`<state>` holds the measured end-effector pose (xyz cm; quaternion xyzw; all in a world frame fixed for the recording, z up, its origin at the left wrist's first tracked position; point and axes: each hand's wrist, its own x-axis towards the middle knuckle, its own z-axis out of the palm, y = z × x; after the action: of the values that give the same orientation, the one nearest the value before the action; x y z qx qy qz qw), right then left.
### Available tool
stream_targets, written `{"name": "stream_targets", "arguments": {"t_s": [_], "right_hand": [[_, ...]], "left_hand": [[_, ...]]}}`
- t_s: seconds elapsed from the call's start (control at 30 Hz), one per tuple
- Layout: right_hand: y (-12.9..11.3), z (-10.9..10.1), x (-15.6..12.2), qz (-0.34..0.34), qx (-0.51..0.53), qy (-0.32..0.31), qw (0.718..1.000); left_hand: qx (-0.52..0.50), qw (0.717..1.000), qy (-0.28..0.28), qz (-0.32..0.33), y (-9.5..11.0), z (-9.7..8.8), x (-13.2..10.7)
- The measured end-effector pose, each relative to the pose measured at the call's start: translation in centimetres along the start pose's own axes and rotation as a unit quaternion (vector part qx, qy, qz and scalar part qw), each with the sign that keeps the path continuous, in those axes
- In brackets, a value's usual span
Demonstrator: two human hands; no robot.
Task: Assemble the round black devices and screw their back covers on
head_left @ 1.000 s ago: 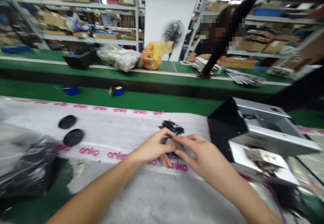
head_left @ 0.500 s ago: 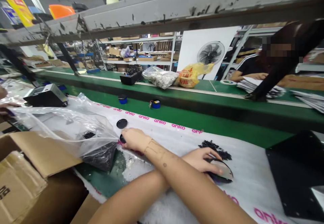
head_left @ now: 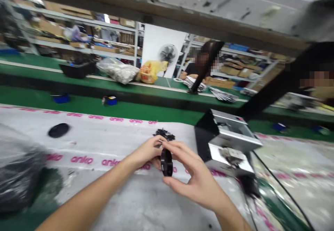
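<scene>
Since the earlier view, the arms have uncrossed and both hands have come together over the desk (head_left: 114, 192): the right hand (head_left: 194, 178) clamps a black disc (head_left: 166, 162) on edge, while the left hand (head_left: 146, 152) is pressed close behind it, though whether it grips too is hidden. They sit just in front of a heap of black pieces (head_left: 164, 134). The narrow edge hold could slip, dropping the disc into the heap and scattering it, or rolling it toward the silver machine (head_left: 229, 137).
</scene>
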<state>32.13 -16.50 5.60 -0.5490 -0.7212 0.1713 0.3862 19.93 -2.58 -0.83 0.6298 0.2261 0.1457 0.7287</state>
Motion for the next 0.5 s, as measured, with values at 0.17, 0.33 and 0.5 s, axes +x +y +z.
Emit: {"name": "stream_targets", "arguments": {"t_s": [0.17,0.33,0.5], "right_hand": [[3.7,-0.6,-7.3,0.140,-0.213,0.023,0.967],[4.8,-0.5,-8.7,0.149,-0.210,0.026,0.966],[5.5,-0.1,-8.2,0.086,-0.116,0.149,0.978]], "left_hand": [[-0.034,0.994,-0.066,-0.079,-1.1,3.0,-0.1],[-0.010,0.994,-0.047,-0.102,-0.7,5.0,-0.7],[-0.003,0.993,-0.063,-0.097,-0.5,4.8,-0.6]]}}
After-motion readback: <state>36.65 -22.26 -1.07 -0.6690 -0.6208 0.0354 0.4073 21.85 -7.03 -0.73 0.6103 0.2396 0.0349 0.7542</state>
